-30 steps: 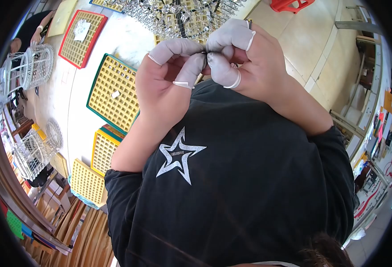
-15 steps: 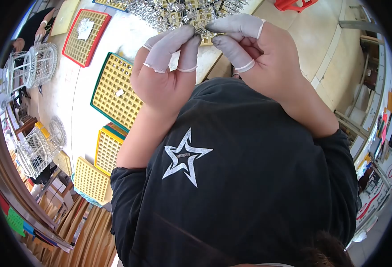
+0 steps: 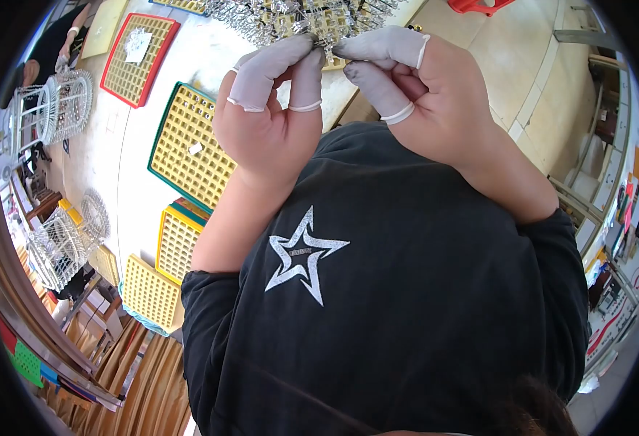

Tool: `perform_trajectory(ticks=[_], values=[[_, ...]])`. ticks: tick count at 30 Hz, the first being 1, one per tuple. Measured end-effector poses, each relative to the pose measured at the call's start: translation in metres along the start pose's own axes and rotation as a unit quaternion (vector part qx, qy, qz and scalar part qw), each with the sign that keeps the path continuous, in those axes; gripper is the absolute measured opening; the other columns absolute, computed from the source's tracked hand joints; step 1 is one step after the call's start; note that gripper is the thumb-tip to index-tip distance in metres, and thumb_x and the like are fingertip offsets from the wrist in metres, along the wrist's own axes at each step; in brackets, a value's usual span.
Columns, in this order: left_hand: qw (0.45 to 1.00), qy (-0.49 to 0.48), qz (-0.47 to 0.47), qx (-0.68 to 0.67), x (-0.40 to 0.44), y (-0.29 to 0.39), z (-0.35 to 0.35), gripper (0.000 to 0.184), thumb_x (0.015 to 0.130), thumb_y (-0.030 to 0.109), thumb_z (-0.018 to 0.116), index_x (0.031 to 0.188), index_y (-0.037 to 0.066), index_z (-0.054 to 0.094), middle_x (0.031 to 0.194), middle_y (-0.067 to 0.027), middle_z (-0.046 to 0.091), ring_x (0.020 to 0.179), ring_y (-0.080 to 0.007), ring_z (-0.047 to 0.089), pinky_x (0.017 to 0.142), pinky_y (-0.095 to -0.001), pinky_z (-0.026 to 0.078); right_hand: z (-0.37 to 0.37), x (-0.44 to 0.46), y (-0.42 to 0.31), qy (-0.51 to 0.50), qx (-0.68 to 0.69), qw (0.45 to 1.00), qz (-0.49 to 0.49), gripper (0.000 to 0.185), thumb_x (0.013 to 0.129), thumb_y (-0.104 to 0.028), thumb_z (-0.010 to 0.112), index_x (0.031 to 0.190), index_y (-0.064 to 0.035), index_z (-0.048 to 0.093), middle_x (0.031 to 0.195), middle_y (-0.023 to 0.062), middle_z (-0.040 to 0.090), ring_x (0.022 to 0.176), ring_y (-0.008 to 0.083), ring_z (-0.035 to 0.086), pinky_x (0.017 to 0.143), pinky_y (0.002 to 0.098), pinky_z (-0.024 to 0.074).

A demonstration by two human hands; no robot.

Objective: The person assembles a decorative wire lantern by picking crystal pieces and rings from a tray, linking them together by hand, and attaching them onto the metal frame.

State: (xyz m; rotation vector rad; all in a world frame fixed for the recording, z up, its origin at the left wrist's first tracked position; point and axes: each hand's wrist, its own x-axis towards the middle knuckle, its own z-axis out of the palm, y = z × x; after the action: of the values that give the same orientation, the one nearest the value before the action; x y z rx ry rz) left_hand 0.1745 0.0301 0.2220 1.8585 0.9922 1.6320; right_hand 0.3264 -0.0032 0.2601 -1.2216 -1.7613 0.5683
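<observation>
White finger cots with darkened tips cover the thumb and fingers of both hands. My left hand is closed in a pinch at the near edge of a mass of small shiny metal pieces. My right hand faces it, fingers bent and index tip almost meeting the left fingertips. A tiny silvery bit shows between the two hands; its kind is too small to tell. Under the metal pieces lies a yellow gridded tray, partly hidden by them and by my fingers.
On the white table at left are a green-rimmed gridded tray, a red-rimmed tray and yellow trays. White wire chairs stand beyond, near another person's arm. A red stool is at the top right.
My hands stay at nearly the same spot, with the right fingertips slightly shifted toward the left ones. The mass of metal pieces looks slightly shifted.
</observation>
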Motion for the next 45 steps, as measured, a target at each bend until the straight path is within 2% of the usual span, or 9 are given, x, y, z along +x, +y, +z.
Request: perform_trajectory(ticks=[14, 16, 18, 20, 22, 30, 35, 40, 45], values=[[0.984, -0.046, -0.098, -0.139, -0.002, 0.008, -0.004, 0.013, 0.081, -0.006, 0.057, 0.093, -0.005, 0.054, 0.079, -0.0109, 0.062, 0.074, -0.0126, 0.062, 0.064, -0.0218, 0.05, -0.005, 0.02, -0.009, -0.011, -0.019, 0.999, -0.024, 0.012, 0.081, -0.005, 0.061, 0.093, -0.004, 0.064, 0.066, 0.0019, 0.059, 0.052, 0.0034, 0.052, 0.045, 0.0184, 0.0376], [0.97, -0.057, -0.146, -0.186, -0.002, 0.008, -0.006, 0.012, 0.082, -0.005, 0.056, 0.093, -0.005, 0.054, 0.08, -0.011, 0.062, 0.073, -0.0129, 0.062, 0.065, -0.0223, 0.05, -0.02, 0.038, -0.02, -0.102, -0.075, 0.991, -0.045, 0.013, 0.078, -0.01, 0.06, 0.087, -0.0006, 0.061, 0.072, 0.0152, 0.06, 0.067, 0.032, 0.058, 0.058, 0.0348, 0.0449], [0.951, -0.068, -0.194, -0.232, -0.002, 0.008, -0.007, 0.011, 0.082, -0.005, 0.056, 0.093, -0.005, 0.054, 0.081, -0.0111, 0.061, 0.073, -0.0133, 0.062, 0.066, -0.0229, 0.051, -0.012, 0.044, -0.009, -0.043, -0.059, 0.986, -0.149, 0.013, 0.078, -0.01, 0.06, 0.087, -0.0009, 0.061, 0.072, 0.0153, 0.06, 0.067, 0.0321, 0.058, 0.058, 0.0348, 0.0448], [0.895, -0.059, -0.264, -0.354, -0.001, 0.008, -0.007, 0.01, 0.084, -0.004, 0.053, 0.094, -0.004, 0.055, 0.082, -0.012, 0.061, 0.072, -0.0143, 0.062, 0.066, -0.0242, 0.052, -0.01, 0.045, -0.006, 0.016, -0.043, 0.967, -0.252, 0.013, 0.077, -0.01, 0.06, 0.087, -0.0012, 0.061, 0.072, 0.0154, 0.06, 0.067, 0.0322, 0.058, 0.058, 0.0347, 0.0447], [0.846, -0.044, -0.322, -0.423, 0.0, 0.013, -0.008, 0.01, 0.085, -0.003, 0.052, 0.095, -0.003, 0.055, 0.083, -0.012, 0.061, 0.073, -0.0145, 0.062, 0.066, -0.0246, 0.052, -0.014, 0.042, -0.01, -0.051, -0.041, 0.998, -0.014, 0.013, 0.078, -0.011, 0.06, 0.087, -0.0022, 0.061, 0.07, 0.0148, 0.059, 0.064, 0.0315, 0.058, 0.055, 0.0335, 0.0446], [0.522, -0.039, -0.543, -0.657, 0.006, 0.012, -0.016, 0.012, 0.088, 0.001, 0.05, 0.097, 0.0, 0.057, 0.084, -0.0113, 0.061, 0.075, -0.0146, 0.061, 0.067, -0.0263, 0.053, 0.0, 0.006, 0.001, -0.058, 0.025, 0.987, 0.149, 0.014, 0.082, -0.002, 0.058, 0.095, -0.004, 0.064, 0.075, 0.0055, 0.063, 0.055, 0.0086, 0.058, 0.046, 0.0213, 0.0429], [0.947, -0.078, -0.195, -0.243, -0.006, 0.022, -0.004, 0.018, 0.085, 0.004, 0.058, 0.1, -0.005, 0.054, 0.081, -0.0098, 0.061, 0.076, -0.0131, 0.06, 0.069, -0.024, 0.05, 0.005, 0.003, 0.017, 0.024, -0.061, 0.993, -0.095, 0.018, 0.073, -0.01, 0.065, 0.091, -0.0083, 0.065, 0.065, 0.0058, 0.06, 0.056, 0.0213, 0.056, 0.05, 0.0292, 0.044], [0.867, -0.066, -0.339, -0.36, 0.005, 0.018, -0.009, 0.012, 0.083, 0.001, 0.059, 0.093, -0.006, 0.057, 0.076, -0.0073, 0.062, 0.071, -0.0116, 0.061, 0.066, -0.0214, 0.05, -0.001, 0.003, 0.005, -0.014, -0.055, 0.997, -0.057, 0.018, 0.078, 0.001, 0.06, 0.095, -0.0034, 0.064, 0.075, 0.0082, 0.064, 0.058, 0.0132, 0.058, 0.052, 0.0213, 0.044], [0.998, -0.049, -0.019, 0.047, 0.004, 0.008, -0.009, 0.017, 0.076, -0.001, 0.065, 0.092, 0.001, 0.062, 0.079, -0.0107, 0.063, 0.071, -0.0153, 0.063, 0.061, -0.0221, 0.049, -0.002, 0.002, 0.008, 0.003, -0.065, 0.995, -0.078, 0.018, 0.078, 0.0, 0.06, 0.094, -0.0038, 0.065, 0.075, 0.0076, 0.064, 0.056, 0.0139, 0.057, 0.05, 0.0221, 0.0426]])
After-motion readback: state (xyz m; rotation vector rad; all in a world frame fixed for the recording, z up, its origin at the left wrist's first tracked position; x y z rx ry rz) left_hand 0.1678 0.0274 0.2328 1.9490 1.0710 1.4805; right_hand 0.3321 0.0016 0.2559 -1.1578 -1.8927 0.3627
